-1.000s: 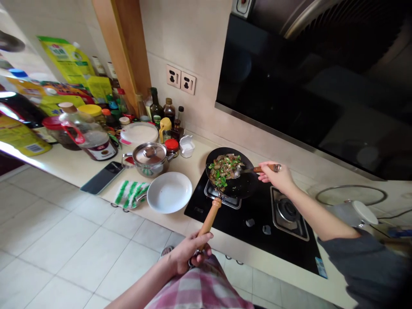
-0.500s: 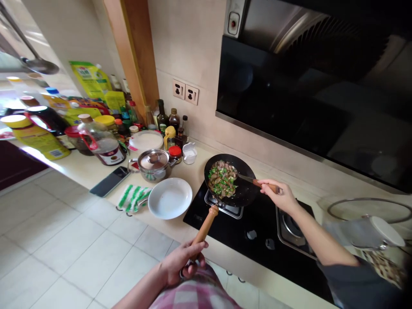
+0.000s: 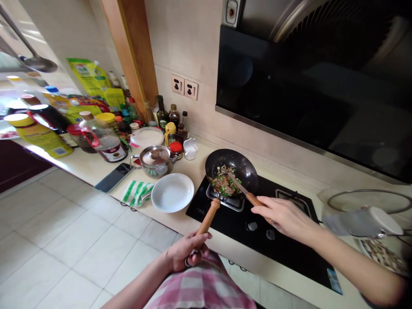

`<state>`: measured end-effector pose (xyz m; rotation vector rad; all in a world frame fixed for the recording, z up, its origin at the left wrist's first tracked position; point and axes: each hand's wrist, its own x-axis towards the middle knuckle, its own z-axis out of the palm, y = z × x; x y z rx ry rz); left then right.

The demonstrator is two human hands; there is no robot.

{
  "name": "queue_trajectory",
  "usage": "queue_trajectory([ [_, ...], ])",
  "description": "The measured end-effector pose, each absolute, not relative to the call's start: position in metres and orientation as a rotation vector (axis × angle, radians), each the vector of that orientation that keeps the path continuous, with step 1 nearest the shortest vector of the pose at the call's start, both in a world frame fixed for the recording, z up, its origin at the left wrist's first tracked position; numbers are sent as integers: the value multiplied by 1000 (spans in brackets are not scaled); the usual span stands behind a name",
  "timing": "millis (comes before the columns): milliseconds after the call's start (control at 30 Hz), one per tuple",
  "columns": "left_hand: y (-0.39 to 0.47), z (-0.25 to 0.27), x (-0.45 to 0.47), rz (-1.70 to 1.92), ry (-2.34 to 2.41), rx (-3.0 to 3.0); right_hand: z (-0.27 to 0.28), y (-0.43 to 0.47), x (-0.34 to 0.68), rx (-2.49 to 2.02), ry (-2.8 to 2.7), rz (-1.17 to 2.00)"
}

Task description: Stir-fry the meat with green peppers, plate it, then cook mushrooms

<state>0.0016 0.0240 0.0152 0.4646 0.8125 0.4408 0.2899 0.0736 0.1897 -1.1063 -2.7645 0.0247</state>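
Observation:
A black wok (image 3: pixel 246 167) rests on the left burner of the gas hob (image 3: pixel 206 210), with its wooden handle pointing toward me. My left hand (image 3: pixel 189 251) is wrapped round the end of that handle. Sliced food with green pieces (image 3: pixel 224 182) lies in the near left part of the wok. My right hand (image 3: pixel 281 216) grips the wooden handle of a metal spatula (image 3: pixel 236 183), whose blade is down among the food. Just left of the hob stands a white dish (image 3: pixel 173 193) with little in it.
A green-and-white cloth (image 3: pixel 137 193), a phone (image 3: pixel 113 177) and a lidded steel pot (image 3: pixel 156 161) are left of the dish. Several bottles and jars crowd behind them. A range hood (image 3: pixel 289 103) overhangs the hob. At right lies a glass lid (image 3: pixel 370 201).
My right hand has come nearer to me, and the spatula now slants toward my body. The food has shifted toward the wok's near side. My left hand keeps its hold.

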Motion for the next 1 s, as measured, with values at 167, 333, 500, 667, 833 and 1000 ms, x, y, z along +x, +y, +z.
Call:
queue_trajectory([
  [167,20,16,11,462,848,464,260,40,268,-1216,-2802,245],
  [333,16,10,17,488,857,487,215,61,235,-1480,-2800,174],
  [500,16,5,16,486,861,479,203,124,287,-1836,-2253,217],
  [667,18,10,17,478,873,462,203,165,323,-2048,-1611,393],
  [833,17,15,18,492,876,443,154,164,292,-1788,-1276,660],
  [1000,17,15,18,491,892,416,172,154,301,-1661,-1969,356],
])
